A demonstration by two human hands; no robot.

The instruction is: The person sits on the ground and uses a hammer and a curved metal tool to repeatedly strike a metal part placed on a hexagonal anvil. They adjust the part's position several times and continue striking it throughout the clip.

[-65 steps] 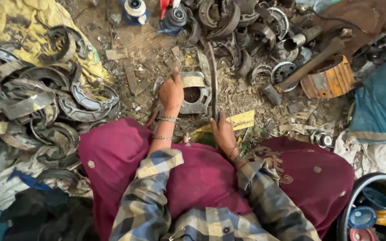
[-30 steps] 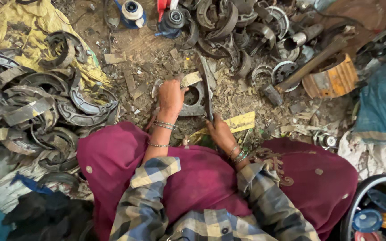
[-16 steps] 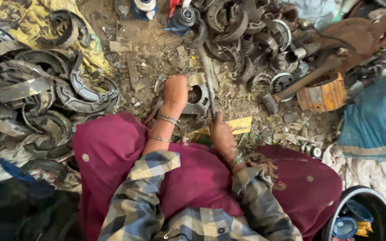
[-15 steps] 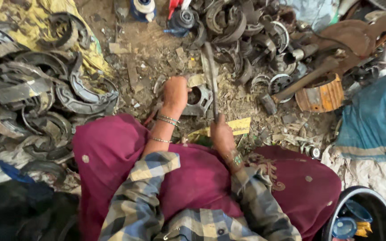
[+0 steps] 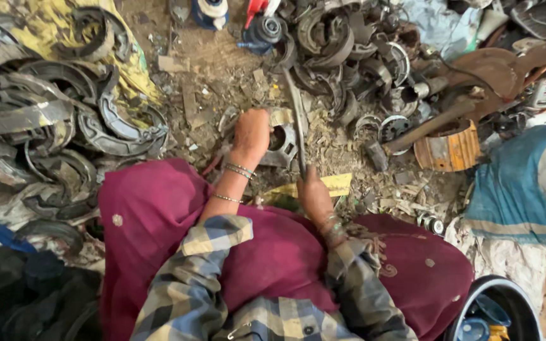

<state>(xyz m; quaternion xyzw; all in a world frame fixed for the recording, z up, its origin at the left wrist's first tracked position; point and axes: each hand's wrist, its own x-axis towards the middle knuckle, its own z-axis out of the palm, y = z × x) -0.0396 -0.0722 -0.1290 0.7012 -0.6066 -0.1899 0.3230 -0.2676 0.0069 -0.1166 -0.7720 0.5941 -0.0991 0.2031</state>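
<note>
I look down at two bare hands working on dirty ground. My left hand (image 5: 251,134) rests on top of a grey metal part (image 5: 280,144) with a round hole in it. The fingers curl down over its edge and press it to the dirt. My right hand (image 5: 314,194) is closed tight around the bottom end of a long dark metal rod (image 5: 297,117). The rod points up and away from me, and it runs right beside the metal part, touching or almost touching it; I cannot tell which. The metal part sits on the ground just in front of my knees, between the two hands. A flat yellow strip (image 5: 323,186) lies under the right hand. A big pile of curved metal pieces (image 5: 52,126) lies on the left. A round rusty orange drum (image 5: 447,148) sits on the right.
</note>
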